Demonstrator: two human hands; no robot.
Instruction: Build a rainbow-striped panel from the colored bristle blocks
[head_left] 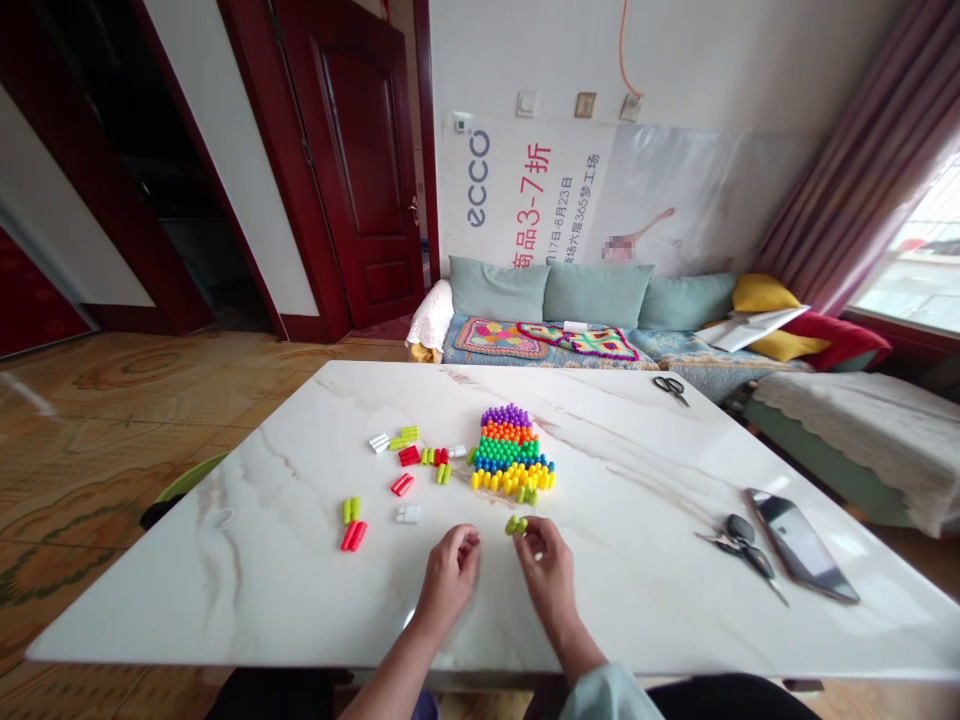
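My right hand (547,568) pinches small lime-green plastic pegs (516,525) between thumb and fingers, just above the marble-patterned table (300,590). Beside it, my left hand (452,565) is closed with the fingers curled inward; whatever it may hold is hidden. Ahead of both hands stands a block of upright pegs in colour rows: purple (507,415), orange (508,432), green (508,449), blue (506,465) and yellow (502,482). A few lime-green pegs (527,495) stand at its front edge. Left of the block, red pegs (354,535), white pegs (408,514) and lime-green pegs (351,510) lie in small groups.
On the table's right side lie a phone (801,545) and a bunch of keys (742,540). Black-handled scissors (671,388) rest near the far right corner. Beyond the table is a sofa with grey-green cushions (596,295); a dark red door (360,160) stands behind at left.
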